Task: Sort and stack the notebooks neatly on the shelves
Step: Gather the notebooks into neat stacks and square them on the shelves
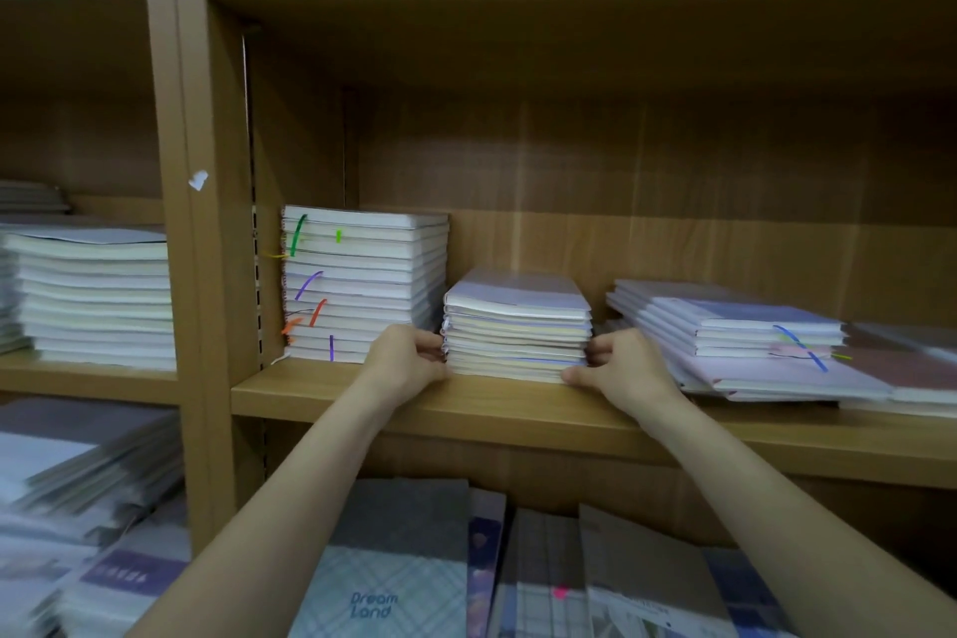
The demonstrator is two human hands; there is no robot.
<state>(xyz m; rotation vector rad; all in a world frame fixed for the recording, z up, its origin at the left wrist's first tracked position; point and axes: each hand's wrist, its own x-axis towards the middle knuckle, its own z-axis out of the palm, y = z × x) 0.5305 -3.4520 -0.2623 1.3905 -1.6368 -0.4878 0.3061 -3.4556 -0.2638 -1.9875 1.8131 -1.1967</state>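
Two hands grip one small stack (518, 326) of notebooks on the middle shelf (518, 404), near its front edge. Left hand (406, 358) curls fingers on the stack's left side, right hand (624, 368) on its right side, thumb at the bottom. Stack lies flat, long axis running near to far, page edges facing near. Tall stack (362, 285) with ribbon markers sits just left, touching or nearly so. Loose slanted pile (735, 332) lies right. Lower shelf holds covers, one reading "Dream Land" (374, 605).

dim warm light, shadowed shelf (518, 67) recess, soft blur at edges, wide-angle bowing
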